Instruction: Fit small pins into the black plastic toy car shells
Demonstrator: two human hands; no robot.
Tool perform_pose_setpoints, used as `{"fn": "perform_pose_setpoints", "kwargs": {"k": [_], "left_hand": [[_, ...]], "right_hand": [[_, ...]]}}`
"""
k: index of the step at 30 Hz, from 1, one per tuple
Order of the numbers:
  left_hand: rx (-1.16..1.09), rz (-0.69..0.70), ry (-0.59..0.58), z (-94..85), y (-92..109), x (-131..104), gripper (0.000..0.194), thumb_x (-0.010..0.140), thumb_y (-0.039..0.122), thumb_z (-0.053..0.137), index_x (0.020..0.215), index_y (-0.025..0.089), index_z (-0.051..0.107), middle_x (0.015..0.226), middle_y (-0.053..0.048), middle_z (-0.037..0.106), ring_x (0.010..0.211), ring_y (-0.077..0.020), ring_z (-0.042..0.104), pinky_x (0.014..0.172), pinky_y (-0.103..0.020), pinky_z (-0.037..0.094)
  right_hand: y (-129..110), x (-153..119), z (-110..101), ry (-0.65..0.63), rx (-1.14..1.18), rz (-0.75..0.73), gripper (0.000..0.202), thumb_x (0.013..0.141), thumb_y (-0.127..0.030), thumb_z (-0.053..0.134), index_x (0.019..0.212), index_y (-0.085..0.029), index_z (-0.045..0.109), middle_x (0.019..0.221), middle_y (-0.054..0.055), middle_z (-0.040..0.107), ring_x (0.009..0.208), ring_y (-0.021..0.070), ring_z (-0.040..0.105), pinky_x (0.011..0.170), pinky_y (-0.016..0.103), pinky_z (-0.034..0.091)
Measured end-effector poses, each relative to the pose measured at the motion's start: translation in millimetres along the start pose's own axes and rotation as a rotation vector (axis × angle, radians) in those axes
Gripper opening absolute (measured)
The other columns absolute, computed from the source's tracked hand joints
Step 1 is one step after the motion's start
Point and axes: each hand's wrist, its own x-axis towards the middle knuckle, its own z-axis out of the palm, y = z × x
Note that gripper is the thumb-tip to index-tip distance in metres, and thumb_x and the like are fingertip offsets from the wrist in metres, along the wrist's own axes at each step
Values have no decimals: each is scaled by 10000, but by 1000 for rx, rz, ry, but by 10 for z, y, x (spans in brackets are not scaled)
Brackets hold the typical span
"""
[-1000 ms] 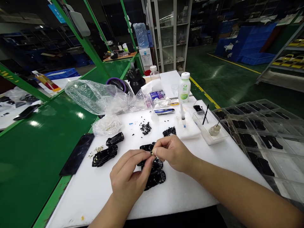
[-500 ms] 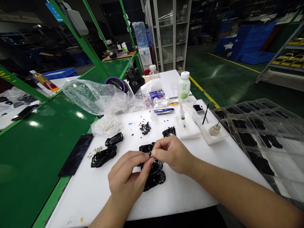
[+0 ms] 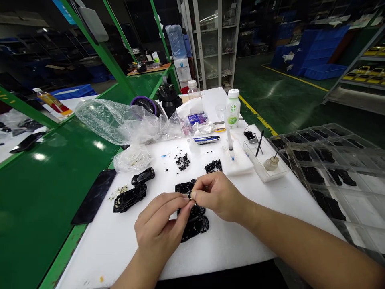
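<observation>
My left hand [image 3: 159,220] pinches a tiny black part [image 3: 189,194] between thumb and fingertips. Thumb and forefinger of my right hand [image 3: 218,196] close against it, on what looks like a tiny pale-yellow piece [image 3: 191,197]; fingertips mostly cover both. Beneath the hands lie black model car parts [image 3: 195,228], partly hidden. Beyond them are a loose pile of small black parts [image 3: 183,161] and a tighter cluster of them [image 3: 213,165]. More black car bodies [image 3: 130,197] rest at left, beside scattered pale-yellow bits [image 3: 118,192].
Behind the work are a crumpled clear bag [image 3: 132,158], a blue box cutter [image 3: 207,139], a syringe [image 3: 230,145] on a white foam block and a white bottle [image 3: 233,108]. A clear tray [image 3: 264,174] holds a small jar [image 3: 271,163]. Compartmented clear boxes [image 3: 361,194] with black parts stand right.
Both hands keep the same pinch at nearly the same spot. The whole view has shifted slightly; nothing on the table has visibly been moved.
</observation>
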Motion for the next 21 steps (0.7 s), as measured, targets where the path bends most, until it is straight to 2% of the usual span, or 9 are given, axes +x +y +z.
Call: {"fn": "perform_pose_setpoints", "kwargs": {"k": [9, 21], "left_hand": [[32, 128, -12, -6, -58, -47, 239, 707, -69, 738, 856, 101, 662, 845, -53, 669, 750, -118, 652, 659, -227, 564], [109, 265, -16, -13, -68, -62, 240, 703, -64, 731, 873, 86, 652, 834, -68, 661, 747, -136, 632, 639, -251, 548]], "right_hand": [[-37, -44, 19, -3, -57, -12, 135, 690, -178, 630, 574, -157, 564, 550, -45, 461, 566, 92, 382, 506, 222, 310], [-69, -76, 20, 0, -77, 36, 133, 683, -180, 629, 568, -155, 567, 535, -47, 473, 546, 87, 375, 487, 221, 295]]}}
